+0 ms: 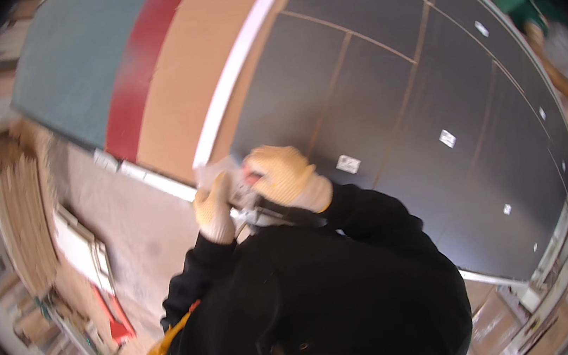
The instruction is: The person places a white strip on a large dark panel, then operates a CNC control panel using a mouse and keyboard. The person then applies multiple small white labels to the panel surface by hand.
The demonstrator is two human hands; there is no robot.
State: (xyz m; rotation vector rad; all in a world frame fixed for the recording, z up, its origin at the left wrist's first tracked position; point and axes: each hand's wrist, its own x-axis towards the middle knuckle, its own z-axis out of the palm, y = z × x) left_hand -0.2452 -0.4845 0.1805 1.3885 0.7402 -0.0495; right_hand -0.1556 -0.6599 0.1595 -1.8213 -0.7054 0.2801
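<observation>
Both of my hands wear pale yellow work gloves and are close together at the near edge of a large table, in front of my body. My right hand (pixel 285 177) is curled round a tool with a red part; its grey metal and black body (pixel 260 212) shows below, too blurred to name its kind. At the tool's left side, my left hand (pixel 213 209) has its fingers bent inward, and what they grip is unclear. Between the hands lies a pale, see-through piece (pixel 216 171), beside the end of a white strip (pixel 240 51).
Dark panels (pixel 387 94) with small white labels cover the table's right part. Tan (pixel 182 69), red (pixel 136 68) and green-grey (pixel 82 60) sheets lie to the left. Stacked boards (pixel 23 216) and a red-handled pallet jack or cart (pixel 118 325) stand on the floor at left. Another person (pixel 559 51) is at far right.
</observation>
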